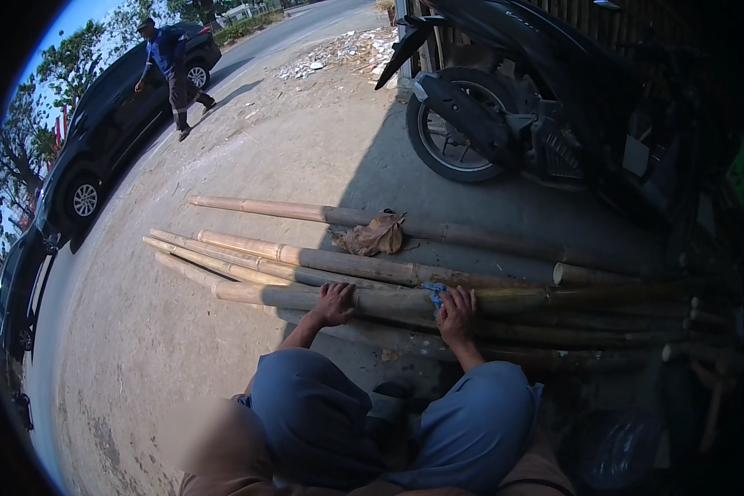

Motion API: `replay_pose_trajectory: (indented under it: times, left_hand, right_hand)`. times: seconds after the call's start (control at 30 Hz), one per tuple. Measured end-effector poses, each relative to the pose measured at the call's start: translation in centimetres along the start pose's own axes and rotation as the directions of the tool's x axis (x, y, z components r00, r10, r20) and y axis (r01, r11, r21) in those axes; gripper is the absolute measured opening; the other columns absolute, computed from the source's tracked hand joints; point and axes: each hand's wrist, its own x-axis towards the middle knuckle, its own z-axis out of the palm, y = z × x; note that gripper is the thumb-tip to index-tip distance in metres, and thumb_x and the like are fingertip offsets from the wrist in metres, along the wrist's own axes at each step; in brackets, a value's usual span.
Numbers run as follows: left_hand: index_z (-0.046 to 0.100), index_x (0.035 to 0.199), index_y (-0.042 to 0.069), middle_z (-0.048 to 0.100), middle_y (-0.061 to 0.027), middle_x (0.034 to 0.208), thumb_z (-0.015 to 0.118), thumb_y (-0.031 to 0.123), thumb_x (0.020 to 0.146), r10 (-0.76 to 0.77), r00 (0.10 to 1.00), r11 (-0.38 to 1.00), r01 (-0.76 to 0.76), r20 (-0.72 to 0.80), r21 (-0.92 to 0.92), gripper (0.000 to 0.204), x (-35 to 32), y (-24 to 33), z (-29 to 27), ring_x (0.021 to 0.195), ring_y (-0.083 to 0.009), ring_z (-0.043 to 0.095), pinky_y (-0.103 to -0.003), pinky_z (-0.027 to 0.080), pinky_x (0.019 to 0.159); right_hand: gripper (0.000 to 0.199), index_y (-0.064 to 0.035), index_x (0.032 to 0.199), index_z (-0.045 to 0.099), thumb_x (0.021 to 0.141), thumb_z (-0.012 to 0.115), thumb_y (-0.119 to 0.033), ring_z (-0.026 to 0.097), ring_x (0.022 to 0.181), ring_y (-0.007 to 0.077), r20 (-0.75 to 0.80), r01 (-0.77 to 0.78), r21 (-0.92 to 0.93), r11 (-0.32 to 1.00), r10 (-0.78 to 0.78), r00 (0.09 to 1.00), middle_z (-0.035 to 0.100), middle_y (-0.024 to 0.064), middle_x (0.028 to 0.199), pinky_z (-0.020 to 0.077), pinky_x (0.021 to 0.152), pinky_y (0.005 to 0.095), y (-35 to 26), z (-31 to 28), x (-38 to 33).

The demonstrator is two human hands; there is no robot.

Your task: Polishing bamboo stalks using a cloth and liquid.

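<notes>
A thick bamboo pole (pixel 393 302) lies crosswise in front of my knees, on top of or against other poles. My left hand (pixel 334 305) rests over it with the fingers curled round its upper side. Farther right along the same pole, my right hand (pixel 457 318) is closed on a crumpled blue cloth (pixel 434 290) pressed to the bamboo. The cloth is partly hidden by the fingers. Several more bamboo poles (pixel 306 258) lie just beyond, and others lie nearer me in the shade.
Dry brown leaves (pixel 374 236) sit by the farthest pole (pixel 260 206). A black motorbike (pixel 546 124) stands at the back right. A person (pixel 171 70) walks beside a dark car (pixel 136 91) at the far left. A clear plastic bottle (pixel 610 446) is at the lower right.
</notes>
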Motion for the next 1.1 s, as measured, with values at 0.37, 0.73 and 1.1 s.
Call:
replay_pose_trajectory:
  times: [0.37, 0.73, 1.1]
  left_hand:
    - [0.049, 0.151, 0.006, 0.054, -0.0173, 0.148, 0.088, 0.048, 0.075, 0.065, 0.983, 0.994, -0.048, -0.173, 0.102, 0.094, -1.3, 1.6, -0.5, 0.141, -0.0373, 0.046, -0.058, 0.027, 0.119]
    - [0.053, 0.148, 0.01, 0.058, -0.0141, 0.142, 0.093, 0.044, 0.07, 0.067, 0.975, 0.996, -0.053, -0.213, 0.071, 0.095, -0.5, 2.4, -0.4, 0.14, -0.036, 0.048, -0.054, 0.029, 0.12]
    - [0.053, 0.146, 0.01, 0.057, -0.0138, 0.144, 0.094, 0.041, 0.068, 0.034, 0.977, 0.998, -0.024, -0.211, 0.05, 0.094, -0.9, 1.7, -0.1, 0.141, -0.0363, 0.048, -0.056, 0.027, 0.12]
  right_hand:
    - [0.024, -0.0007, 0.106, 0.067, 0.085, 0.069, -0.012, 0.057, 0.121, 0.042, -0.264, -0.338, -0.381, 0.861, 0.248, 0.932, 0.064, 0.0185, 0.117, 0.0419, 0.116, 0.0601, 15.4, -7.9, 1.6]
    - [0.022, -0.0031, 0.105, 0.069, 0.09, 0.062, -0.018, 0.061, 0.116, 0.0415, 0.053, -0.069, -0.127, 0.99, 0.076, 0.996, 0.065, 0.0207, 0.111, 0.042, 0.116, 0.0568, 5.2, -1.1, 3.6]
    - [0.019, -0.0053, 0.1, 0.071, 0.092, 0.066, -0.022, 0.061, 0.112, 0.0389, -0.031, -0.305, -0.492, 0.816, 0.334, 0.942, 0.066, 0.0158, 0.111, 0.045, 0.108, 0.0562, 17.6, -8.1, 3.7]
